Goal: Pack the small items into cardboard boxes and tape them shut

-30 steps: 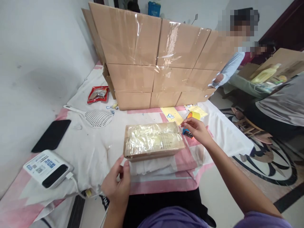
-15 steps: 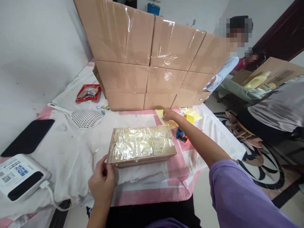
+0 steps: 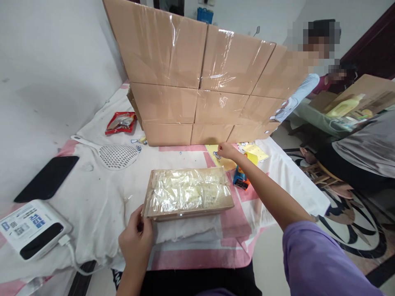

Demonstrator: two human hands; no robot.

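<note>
A flat cardboard box [image 3: 188,194] with a taped, shiny top lies on the white and pink cloth [image 3: 105,193]. My left hand [image 3: 136,242] pinches its near left corner. My right hand [image 3: 226,150] reaches past the box and pinches a small sticker on a yellow sheet [image 3: 224,158]. A blue and orange tape dispenser [image 3: 240,178] lies right of the box, under my forearm.
A wall of stacked, taped cartons [image 3: 203,82] stands behind. A white perforated scoop [image 3: 115,155], a red packet [image 3: 121,122], a black phone [image 3: 47,177] and a white device with a cable [image 3: 31,228] lie left. Other people sit at the right [image 3: 364,144].
My right hand let go of the tape dispenser and reached forward to the yellow sheet. My left hand moved up to the box's near left corner and took hold.
</note>
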